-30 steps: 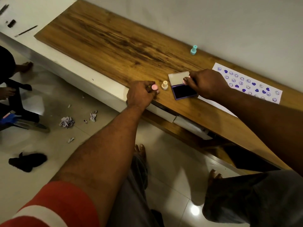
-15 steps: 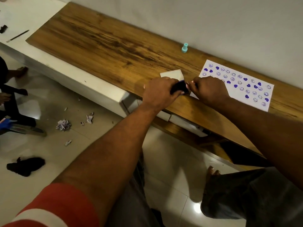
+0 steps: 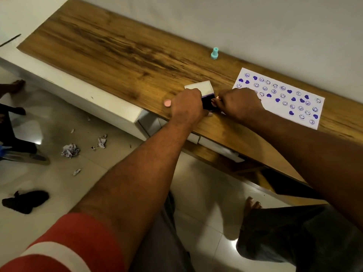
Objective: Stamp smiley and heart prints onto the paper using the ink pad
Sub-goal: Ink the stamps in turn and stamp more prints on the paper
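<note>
- Head view: the ink pad lies near the front edge of the wooden tabletop. Its white lid is swung open on the far side, and a strip of dark inked surface shows between the two hands.
- The left hand covers the left part of the ink pad. Its fingers are curled round the pad's edge, gripping it, and one fingertip shows at the pad's near edge.
- The right hand is at the right side of the ink pad, fingers curled, with fingertips touching the pad's right edge. I cannot tell whether they pinch the pad or anything small, as the knuckles hide the grip.
- The paper lies flat just right of the ink pad, partly under the right hand. It is covered with purple smiley and heart prints.
- A pink stamp stands just left of the ink pad, close beside the left hand but apart from it.
- A teal stamp stands upright well behind the ink pad, near the wall.
- Left of the ink pad and below the tabletop, crumpled paper scraps lie on the tiled floor, with a black cloth nearer the camera.
- A red sleeve with a white stripe covers the upper left arm.
</note>
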A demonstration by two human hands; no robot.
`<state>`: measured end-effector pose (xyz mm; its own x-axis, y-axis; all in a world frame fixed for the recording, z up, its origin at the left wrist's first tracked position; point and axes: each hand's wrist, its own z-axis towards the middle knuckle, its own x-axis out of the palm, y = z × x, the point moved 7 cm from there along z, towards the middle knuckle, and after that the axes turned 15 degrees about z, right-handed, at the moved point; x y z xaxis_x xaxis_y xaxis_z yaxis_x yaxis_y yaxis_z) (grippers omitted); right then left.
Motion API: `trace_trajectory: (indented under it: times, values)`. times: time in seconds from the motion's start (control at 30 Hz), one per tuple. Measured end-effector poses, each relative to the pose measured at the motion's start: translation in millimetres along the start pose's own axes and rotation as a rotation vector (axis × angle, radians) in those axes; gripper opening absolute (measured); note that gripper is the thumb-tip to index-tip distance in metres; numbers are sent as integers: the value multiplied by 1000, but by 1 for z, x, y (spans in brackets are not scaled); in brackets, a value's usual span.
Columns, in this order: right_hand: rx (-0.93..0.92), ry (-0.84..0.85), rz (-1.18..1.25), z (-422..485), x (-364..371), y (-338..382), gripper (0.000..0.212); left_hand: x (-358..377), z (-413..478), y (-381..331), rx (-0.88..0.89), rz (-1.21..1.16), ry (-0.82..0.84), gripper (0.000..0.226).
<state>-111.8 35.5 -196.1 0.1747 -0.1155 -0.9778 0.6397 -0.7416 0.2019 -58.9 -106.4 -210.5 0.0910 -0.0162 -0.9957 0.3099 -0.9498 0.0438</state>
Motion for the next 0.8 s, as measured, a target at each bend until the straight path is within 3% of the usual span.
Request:
trace_trajectory:
  times: [0.13, 0.2, 0.3, 0.33, 0.37, 0.5, 0.63, 0.8]
  values:
    - [-45, 80, -95, 11, -19, 14, 50, 0, -1, 3, -35, -17, -7, 74]
    - [-54, -91, -46, 19, -52, 18, 55, 2, -2, 3, -38, -30, -6, 74]
    - [-75, -524, -64, 22, -105, 30, 58, 2, -1, 4, -48, -33, 4, 78]
    - [-76, -592, -71, 19, -108, 35, 55, 2, 0, 4, -56, -39, 10, 77]
    - [-85, -553, -50, 18, -97, 39, 52, 3, 0, 6, -67, -46, 15, 73]
    - [31, -10, -57, 2, 9, 29, 46, 7, 2, 7, -82, -47, 2, 56]
    - [19, 52, -215, 13, 20, 24, 42, 9, 3, 7, -77, -78, 13, 64]
    - [90, 41, -178, 11, 27, 22, 40, 10, 6, 9, -83, -95, 19, 68]
